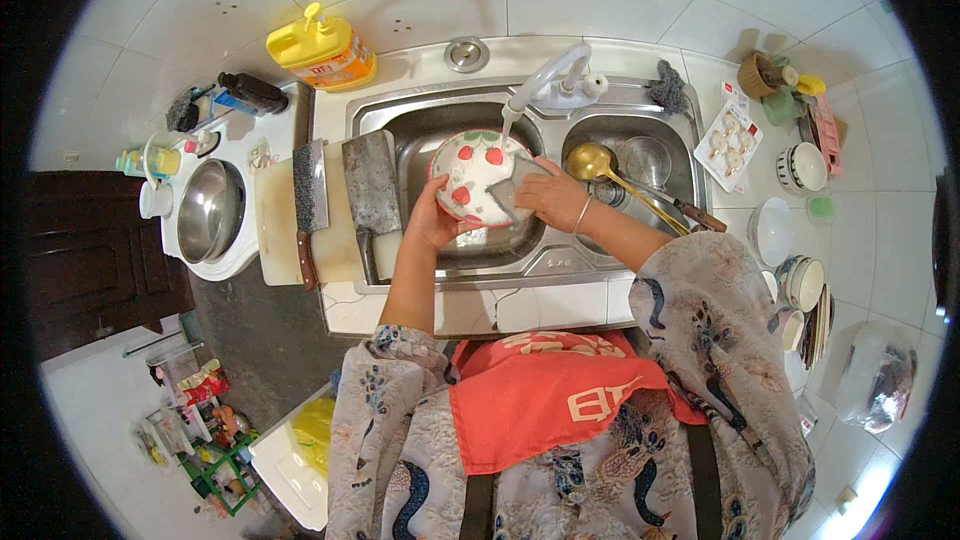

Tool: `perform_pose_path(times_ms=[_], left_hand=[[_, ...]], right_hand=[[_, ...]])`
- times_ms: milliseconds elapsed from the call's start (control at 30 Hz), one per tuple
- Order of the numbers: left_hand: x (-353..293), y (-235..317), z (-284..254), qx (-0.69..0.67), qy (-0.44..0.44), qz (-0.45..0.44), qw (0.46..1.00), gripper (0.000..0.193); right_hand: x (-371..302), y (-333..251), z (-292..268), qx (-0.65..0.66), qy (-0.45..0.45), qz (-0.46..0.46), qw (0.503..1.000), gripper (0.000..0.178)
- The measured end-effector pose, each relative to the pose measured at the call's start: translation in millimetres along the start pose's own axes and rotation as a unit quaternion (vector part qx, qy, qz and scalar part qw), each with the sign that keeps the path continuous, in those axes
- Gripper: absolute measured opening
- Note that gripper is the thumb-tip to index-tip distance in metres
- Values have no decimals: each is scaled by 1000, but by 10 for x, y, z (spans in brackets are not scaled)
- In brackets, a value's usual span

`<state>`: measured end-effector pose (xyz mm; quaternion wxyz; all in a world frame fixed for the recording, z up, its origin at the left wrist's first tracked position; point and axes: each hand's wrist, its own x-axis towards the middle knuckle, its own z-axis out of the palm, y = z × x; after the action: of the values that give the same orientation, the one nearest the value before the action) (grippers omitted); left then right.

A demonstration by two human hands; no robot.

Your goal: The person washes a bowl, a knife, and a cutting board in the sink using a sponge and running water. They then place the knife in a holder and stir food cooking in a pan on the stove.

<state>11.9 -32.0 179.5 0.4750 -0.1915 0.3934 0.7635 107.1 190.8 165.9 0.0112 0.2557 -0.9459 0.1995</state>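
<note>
Over the left basin of the steel sink [412, 140], I hold a white plate [462, 168] tilted, with red strawberries and green leaves on it. My left hand [434, 216] is closed on the plate's lower left edge. My right hand [553, 196] presses a grey cloth [506, 196] against the plate's right side; some of its fingers are hidden. The white faucet [553, 70] reaches over the plate's upper right edge, and water seems to run from it. In the right basin lie a golden ladle [590, 161] and a clear glass dish [645, 160].
Two cleavers, one wood-handled [309, 190] and one wide-bladed [371, 180], lie on a cutting board [275, 210] at left. Beyond it sits a steel bowl [211, 210]. A yellow jug [322, 48] stands behind. Several bowls [772, 230] line the right counter. A scouring pad [668, 88] rests by the sink.
</note>
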Motion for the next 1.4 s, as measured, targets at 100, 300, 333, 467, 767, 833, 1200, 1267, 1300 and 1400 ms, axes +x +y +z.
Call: perform_pose_path(times_ms=[100, 300, 333, 467, 767, 833, 1200, 1267, 1300, 1400], left_hand=[[208, -218, 34, -42, 12, 57, 997, 52], [213, -239, 4, 98, 96, 36, 990, 46], [199, -184, -24, 107, 89, 11, 990, 46], [204, -229, -49, 74, 84, 13, 994, 47], [152, -363, 148, 42, 107, 119, 986, 51], [152, -353, 112, 35, 96, 129, 986, 51], [156, -489, 97, -88, -2, 73, 993, 53], [144, -503, 101, -91, -21, 75, 993, 53], [163, -479, 104, -90, -34, 74, 993, 53], [131, -477, 129, -97, 2, 69, 993, 53]], right_hand=[[187, -255, 177, 50, 35, 114, 992, 38], [59, -233, 107, 112, -45, 74, 990, 41], [-61, -48, 68, 77, -61, 15, 995, 41], [-186, 355, -192, 148, -16, 239, 960, 42], [-103, 710, 241, -64, 99, 303, 946, 47], [-139, 704, 261, -48, 26, 313, 948, 52], [-15, 1315, -555, -64, 141, 447, 881, 33], [132, 1399, -751, -49, 78, 493, 865, 32], [187, 1427, -815, -40, 47, 516, 854, 32], [245, 1571, -837, -40, 12, 505, 862, 33]])
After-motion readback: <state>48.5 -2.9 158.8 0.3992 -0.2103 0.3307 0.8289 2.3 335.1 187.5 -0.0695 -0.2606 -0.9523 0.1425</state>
